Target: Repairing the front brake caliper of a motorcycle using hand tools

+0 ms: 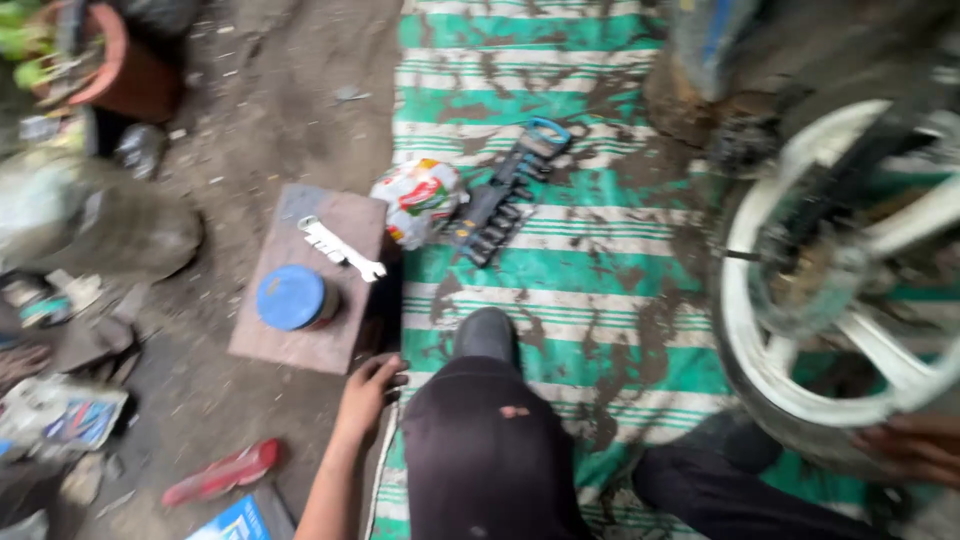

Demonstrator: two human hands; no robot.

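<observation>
While the left hand [368, 395] is being pressed, fingers spread and holding nothing, against the near edge of a wooden block [310, 275], the right hand [915, 448] is being laid on the lower rim of a white wheel [835, 290] at the far right. Whether the right hand is gripping the tyre or only resting on it cannot be told, since it is being cut off by the frame edge and blurred.

On the block, a blue-lidded tin [292, 298] is being kept near the front, and a silver spanner [340, 249] is being left lying slantwise behind it, apart from the tin. Just beside the block's far right corner, a crumpled white bag [418, 200] with red and green print is being rested on a green-and-white striped mat [560, 270], which is being smeared with mud. Touching the bag on its right, a black tool holder [505, 195] with a blue end is being laid diagonally on the mat.

Between the hands, a knee in dark trousers [485, 440] is being held over the mat. On the dirt at the left, a red sandal [222, 472] is being left well apart from the block.
</observation>
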